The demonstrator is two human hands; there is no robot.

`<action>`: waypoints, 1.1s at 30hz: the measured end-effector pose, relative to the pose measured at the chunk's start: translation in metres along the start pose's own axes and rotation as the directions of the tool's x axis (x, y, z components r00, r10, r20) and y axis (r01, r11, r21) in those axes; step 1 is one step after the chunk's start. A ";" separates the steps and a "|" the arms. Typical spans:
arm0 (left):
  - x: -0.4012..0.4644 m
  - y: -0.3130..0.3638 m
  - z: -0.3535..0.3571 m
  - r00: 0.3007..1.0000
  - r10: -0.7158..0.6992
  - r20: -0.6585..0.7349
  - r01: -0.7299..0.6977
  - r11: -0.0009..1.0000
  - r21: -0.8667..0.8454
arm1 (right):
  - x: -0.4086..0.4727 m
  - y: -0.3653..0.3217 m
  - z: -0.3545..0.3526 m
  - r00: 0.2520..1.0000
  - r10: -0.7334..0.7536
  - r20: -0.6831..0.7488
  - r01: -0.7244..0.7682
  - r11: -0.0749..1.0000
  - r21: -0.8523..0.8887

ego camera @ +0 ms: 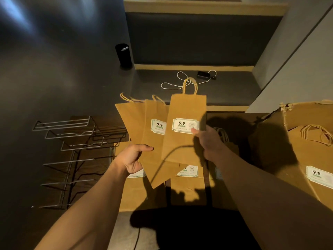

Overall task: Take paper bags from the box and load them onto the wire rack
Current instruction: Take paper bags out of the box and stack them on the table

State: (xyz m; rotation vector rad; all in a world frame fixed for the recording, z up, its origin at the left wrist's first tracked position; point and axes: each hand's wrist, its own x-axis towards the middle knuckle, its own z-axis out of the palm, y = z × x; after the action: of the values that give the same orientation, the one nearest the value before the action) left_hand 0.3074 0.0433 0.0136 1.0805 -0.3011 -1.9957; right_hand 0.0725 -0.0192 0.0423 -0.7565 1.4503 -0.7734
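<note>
Three fanned paper bags, labels reading "9.9", long axes upright, handles topmost; left hand grips bottoms, right hand pinches the front bag.

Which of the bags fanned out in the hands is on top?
The rightmost bag, pinched by the right hand. Its whole label shows; it overlaps the middle bag, hiding part of that label.

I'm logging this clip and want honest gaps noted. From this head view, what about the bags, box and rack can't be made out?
- Small print under "9.9" on the front bag's label: too small and blurred.
- Number of fanned bags gripped by the left hand: they overlap.
- Right hand: its fingers behind the front bag are hidden.
- Cardboard box: cut off by the right edge, inside partly shadowed.
- Wire rack: near end lost in darkness.
</note>
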 end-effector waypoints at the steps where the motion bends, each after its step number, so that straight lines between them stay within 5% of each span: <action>1: 0.000 0.001 0.004 1.000 -0.008 0.010 0.008 1.000 0.006 | -0.002 0.004 0.005 1.000 0.005 -0.002 -0.005 0.999 -0.039; 8: 0.000 0.002 0.032 0.998 -0.041 0.042 0.043 0.997 -0.059 | -0.003 0.012 0.026 0.998 -0.061 0.029 0.063 0.994 -0.092; 14: 0.002 0.000 0.027 0.998 0.068 -0.015 -0.069 0.996 -0.050 | -0.003 0.013 0.021 0.994 -0.106 0.034 0.107 0.994 -0.013; 20: 0.004 0.000 0.037 1.000 -0.010 -0.012 0.009 0.999 -0.033 | -0.003 0.016 0.015 0.992 -0.125 -0.009 0.125 0.992 -0.005; 28: 0.017 0.000 0.043 0.991 0.047 -0.123 -0.039 0.997 0.060 | -0.003 0.003 -0.011 0.999 -0.024 -0.044 0.027 0.997 0.078; 31: 0.028 0.003 0.048 0.939 0.208 -0.273 -0.167 0.972 0.166 | -0.003 0.004 -0.028 0.996 -0.055 -0.076 0.060 0.996 0.070; 33: 0.034 0.009 0.043 0.814 0.394 -0.426 -0.319 0.917 0.239 | -0.002 0.012 -0.042 0.989 -0.048 -0.141 0.061 0.994 0.086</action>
State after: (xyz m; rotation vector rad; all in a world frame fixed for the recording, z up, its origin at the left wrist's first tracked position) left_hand 0.2690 0.0048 0.0244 1.4484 -0.3751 -1.3409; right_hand 0.0304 -0.0101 0.0336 -0.6867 1.5125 -0.9429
